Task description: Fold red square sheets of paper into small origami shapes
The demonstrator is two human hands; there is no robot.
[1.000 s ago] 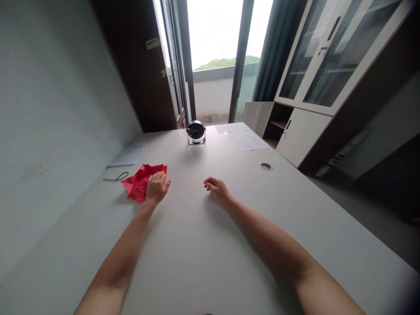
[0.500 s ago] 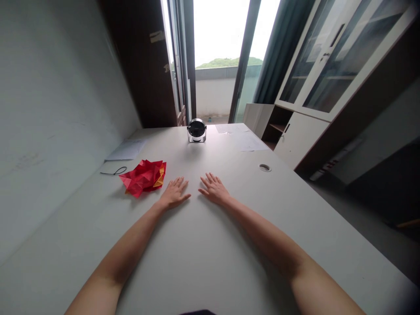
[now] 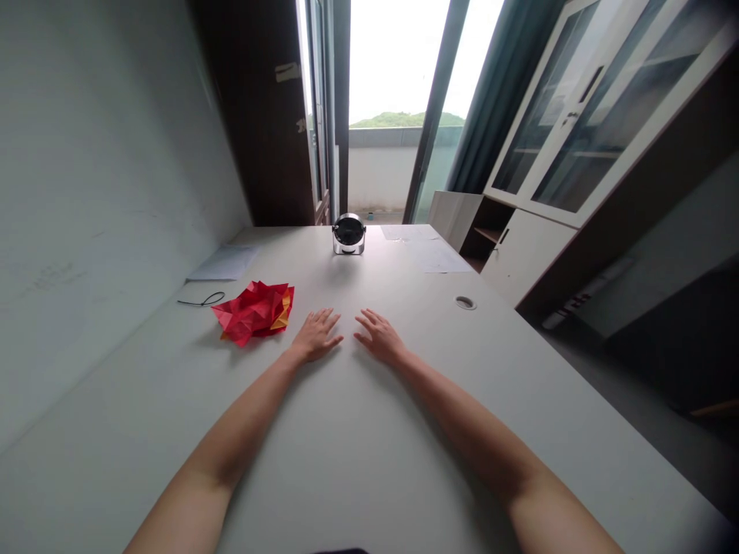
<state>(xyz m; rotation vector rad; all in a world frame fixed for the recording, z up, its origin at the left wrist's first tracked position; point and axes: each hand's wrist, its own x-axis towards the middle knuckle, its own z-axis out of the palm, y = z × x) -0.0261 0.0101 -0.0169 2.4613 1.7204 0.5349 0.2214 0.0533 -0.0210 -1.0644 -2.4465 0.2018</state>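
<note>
Supporting bench (image 3: 323, 462): white, its left edge running along the pale wall (image 3: 104, 192), its far edge facing the glass door (image 3: 392, 61).
Cabinet (image 3: 528, 254): white, glass-fronted above, beyond the bench's right edge, with one lower compartment standing open.
White sheets: a left sheet (image 3: 224, 263) lies against the left edge near the far left corner; a pale sheet (image 3: 444, 258) lies by the right edge near the far right corner.
Red folded paper (image 3: 254, 312): many-pointed, with orange parts showing, on the bench toward the left edge, just beside the left hand but apart from it.
Left hand (image 3: 315, 336): released, palm down on the bench, fingers spread.
Right hand (image 3: 378, 336): likewise released, palm down, fingers spread, near the left hand with bare bench between them.
Round black device (image 3: 349, 231): upright in a silvery stand near the middle of the far edge.
White-rimmed opening (image 3: 465, 303): set near the right edge.
Dark cord (image 3: 205, 300): looped, near the left edge, between red folded paper and left sheet.
</note>
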